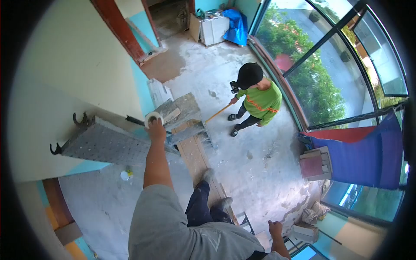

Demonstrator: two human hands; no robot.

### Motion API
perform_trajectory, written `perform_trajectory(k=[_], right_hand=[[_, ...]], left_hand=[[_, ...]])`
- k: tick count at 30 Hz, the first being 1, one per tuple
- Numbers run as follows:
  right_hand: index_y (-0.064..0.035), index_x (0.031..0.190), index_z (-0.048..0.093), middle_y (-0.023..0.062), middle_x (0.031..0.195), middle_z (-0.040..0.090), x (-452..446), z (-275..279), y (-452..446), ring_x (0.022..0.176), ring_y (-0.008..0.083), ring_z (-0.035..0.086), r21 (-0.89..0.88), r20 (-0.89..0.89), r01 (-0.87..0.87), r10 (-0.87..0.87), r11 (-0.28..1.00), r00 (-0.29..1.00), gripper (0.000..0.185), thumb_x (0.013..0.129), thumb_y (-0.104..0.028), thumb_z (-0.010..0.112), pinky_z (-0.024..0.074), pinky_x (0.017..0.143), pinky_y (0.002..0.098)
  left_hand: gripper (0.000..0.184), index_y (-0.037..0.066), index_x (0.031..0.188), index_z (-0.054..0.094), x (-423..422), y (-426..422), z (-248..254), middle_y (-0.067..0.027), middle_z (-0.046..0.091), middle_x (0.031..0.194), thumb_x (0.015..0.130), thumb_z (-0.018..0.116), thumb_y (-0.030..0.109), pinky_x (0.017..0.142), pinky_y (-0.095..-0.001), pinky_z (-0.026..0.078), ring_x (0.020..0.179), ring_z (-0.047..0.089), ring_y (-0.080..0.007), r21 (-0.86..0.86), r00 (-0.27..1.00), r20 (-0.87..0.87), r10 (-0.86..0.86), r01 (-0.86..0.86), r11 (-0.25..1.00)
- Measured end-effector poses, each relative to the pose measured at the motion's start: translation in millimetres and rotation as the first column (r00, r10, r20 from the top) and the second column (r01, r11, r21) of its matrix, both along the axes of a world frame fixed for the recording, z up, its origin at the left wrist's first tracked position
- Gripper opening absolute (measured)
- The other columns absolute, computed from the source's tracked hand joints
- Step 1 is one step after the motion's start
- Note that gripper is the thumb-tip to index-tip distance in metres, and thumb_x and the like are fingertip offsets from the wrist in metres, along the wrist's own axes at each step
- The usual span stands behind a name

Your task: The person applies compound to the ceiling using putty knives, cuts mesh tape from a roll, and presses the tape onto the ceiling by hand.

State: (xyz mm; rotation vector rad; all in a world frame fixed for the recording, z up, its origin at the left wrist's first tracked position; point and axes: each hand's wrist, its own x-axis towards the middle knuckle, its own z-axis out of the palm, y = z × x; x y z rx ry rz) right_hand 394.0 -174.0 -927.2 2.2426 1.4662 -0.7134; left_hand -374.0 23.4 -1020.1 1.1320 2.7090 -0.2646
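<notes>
My left hand (156, 125) reaches out ahead with its fingers closed on a roll of white tape (152, 118). Just beyond the tape are a grey, stained board (184, 107) and the top of a perforated metal scaffold plank (104, 141) with dark hooks, which leans along the wall. My right hand (275, 227) hangs low at my side, fingers curled, and nothing shows in it. Under my feet lies a long wooden plank (193, 154), raised above the floor.
A co-worker in a green shirt (264, 102) stands on the concrete floor (255, 173), holding a long wooden stick (216, 113). Large windows (303, 65) line the right. A blue sheet (359, 156) hangs there, beside stacked boxes (315, 164). A white cabinet (214, 30) stands at the back.
</notes>
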Motion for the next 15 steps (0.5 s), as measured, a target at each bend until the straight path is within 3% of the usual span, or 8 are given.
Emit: perform_trajectory(k=[3,5,7,10,13,14,15], right_hand=[[0.0037,0.081,0.072,0.0235,0.078,0.069,4.7,-2.5,-7.5,0.077,0.0353,0.069,-0.02,-0.055,0.0,-0.002,1.0,0.998,0.048,0.079,-0.044,0.072,0.0529,0.076,0.0439],[0.0028,0.087,0.073,0.0238,0.086,0.07,5.3,-5.6,-6.3,0.082,0.0362,0.069,-0.075,-0.092,0.071,-0.078,0.995,0.993,0.047,0.077,-0.043,0.073,0.0533,0.078,0.0434],[0.0022,0.086,0.073,0.0238,0.087,0.07,4.7,-8.0,-7.0,0.084,0.0383,0.068,-0.074,-0.12,0.118,-0.126,0.99,0.985,0.044,0.078,-0.041,0.072,0.0533,0.082,0.0438],[0.0013,0.091,0.073,0.024,0.088,0.07,-10.9,-6.3,13.6,0.085,0.0392,0.068,0.041,-0.259,-0.032,0.041,0.999,0.965,0.043,0.079,-0.04,0.072,0.0532,0.082,0.045],[0.0009,0.096,0.073,0.0213,0.086,0.071,-20.9,-61.4,43.5,0.084,0.0325,0.07,0.137,-0.467,0.017,0.05,0.99,0.883,0.045,0.08,-0.041,0.071,0.0546,0.078,0.0405],[0.0004,0.1,0.072,0.018,0.087,0.071,-53.5,-29.4,68.6,0.084,0.0285,0.069,0.042,-0.529,0.085,-0.05,0.995,0.847,0.045,0.082,-0.04,0.071,0.0547,0.076,0.0377],[-0.0001,0.105,0.071,0.0147,0.088,0.071,-112.2,27.3,104.6,0.084,0.0245,0.069,-0.058,-0.582,0.14,-0.147,0.988,0.8,0.045,0.085,-0.04,0.071,0.0549,0.075,0.0349]], left_hand=[[0.046,0.018,0.14,0.046,5.3,14.1,23.0,-0.0092,0.048,0.142,0.096,0.056,0.023,0.109,-0.0675,0.029,0.133,0.043,-0.0327,-0.065,1.0,-0.024,0.003,-0.005,0.998],[0.045,0.018,0.138,0.047,3.1,15.7,31.5,-0.0094,0.05,0.14,0.095,0.057,0.024,0.109,-0.0683,0.028,0.133,0.044,-0.0312,-0.047,0.999,0.023,0.029,-0.027,0.999],[0.045,0.013,0.134,0.05,3.0,7.2,22.0,-0.0115,0.055,0.132,0.091,0.059,0.021,0.108,-0.0705,0.026,0.131,0.046,-0.0305,0.17,0.998,-0.058,-0.007,0.017,0.985],[0.046,0.008,0.131,0.051,12.8,-8.9,54.0,-0.0151,0.057,0.127,0.087,0.061,0.018,0.106,-0.0706,0.026,0.128,0.048,-0.0328,0.376,0.99,-0.123,-0.066,0.108,0.92],[0.048,0.001,0.126,0.052,49.5,-28.4,107.7,-0.0194,0.06,0.12,0.083,0.062,0.019,0.105,-0.0636,0.032,0.119,0.053,-0.0376,0.607,0.967,-0.093,-0.236,0.243,0.757],[0.048,-0.001,0.124,0.053,64.5,-38.9,124.4,-0.0212,0.06,0.116,0.081,0.063,0.02,0.104,-0.0587,0.036,0.114,0.056,-0.0398,0.706,0.944,-0.053,-0.326,0.266,0.656],[0.048,-0.002,0.122,0.054,82.0,-48.3,140.4,-0.0219,0.061,0.113,0.08,0.064,0.019,0.099,-0.0532,0.042,0.11,0.058,-0.0401,0.749,0.918,0.089,-0.387,0.194,0.633]])
